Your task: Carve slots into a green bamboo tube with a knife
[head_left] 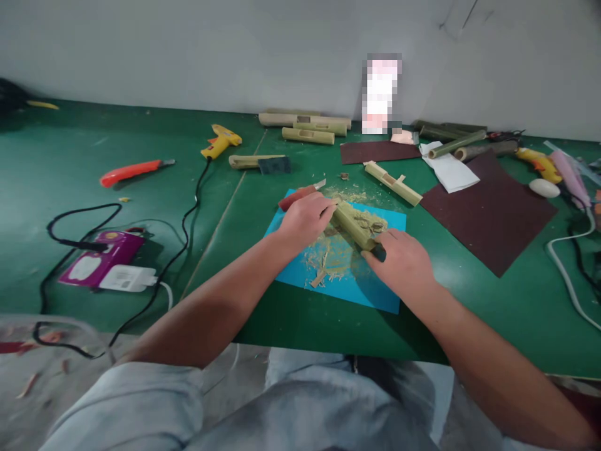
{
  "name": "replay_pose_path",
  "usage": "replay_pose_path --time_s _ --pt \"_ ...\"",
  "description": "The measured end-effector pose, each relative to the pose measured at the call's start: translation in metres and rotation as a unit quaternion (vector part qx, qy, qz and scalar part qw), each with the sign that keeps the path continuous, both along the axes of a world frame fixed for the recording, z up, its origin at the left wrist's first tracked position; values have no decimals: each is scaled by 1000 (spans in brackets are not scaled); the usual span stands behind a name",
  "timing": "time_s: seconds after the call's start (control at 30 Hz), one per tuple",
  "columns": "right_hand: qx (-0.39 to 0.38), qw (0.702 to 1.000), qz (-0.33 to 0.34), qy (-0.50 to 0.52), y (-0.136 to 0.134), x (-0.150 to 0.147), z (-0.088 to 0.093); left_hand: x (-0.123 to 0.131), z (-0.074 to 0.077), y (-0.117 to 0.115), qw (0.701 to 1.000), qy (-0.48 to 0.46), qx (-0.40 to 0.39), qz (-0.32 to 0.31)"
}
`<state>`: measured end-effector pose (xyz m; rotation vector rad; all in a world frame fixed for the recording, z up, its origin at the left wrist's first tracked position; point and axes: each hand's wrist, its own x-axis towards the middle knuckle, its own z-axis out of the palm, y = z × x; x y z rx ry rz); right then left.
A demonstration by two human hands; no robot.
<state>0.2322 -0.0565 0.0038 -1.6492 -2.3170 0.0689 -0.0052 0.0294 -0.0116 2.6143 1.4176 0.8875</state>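
Note:
A green bamboo tube (pixel 352 225) lies slanted over a blue sheet (pixel 375 297) strewn with pale shavings (pixel 328 266). Round its far left end the fingers of my left hand (pixel 305 219) are closed. My right hand (pixel 404 260) is at the near right end, pinching a small dark piece of sandpaper (pixel 378 252) against the tube. Just behind my left hand rests a red-handled knife (pixel 295 197), its blade pointing right. Part of the tube's right end is hidden by my right fingers.
Cut bamboo pieces (pixel 307 135) lie along the wall, another (pixel 393 183) nearer. At left are a yellow glue gun (pixel 220 143), an orange cutter (pixel 134 172) and a purple power strip (pixel 103 257) with cords. Brown sheets (pixel 488 213) lie right.

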Motion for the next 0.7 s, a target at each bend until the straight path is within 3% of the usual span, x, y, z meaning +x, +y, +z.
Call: replay_pose_path --time_s 0.2,0.3,0.4,0.7 --pt "55 998 10 -21 -6 -2 13 -3 6 -3 1000 14 3 0" --pt "81 992 82 -49 -22 -12 29 -5 8 -5 1000 25 5 -3" --pt "44 980 168 -101 -44 -22 37 -5 8 -5 999 34 17 0" --pt "54 976 185 -98 -93 -4 9 3 13 -15 998 66 -14 14"
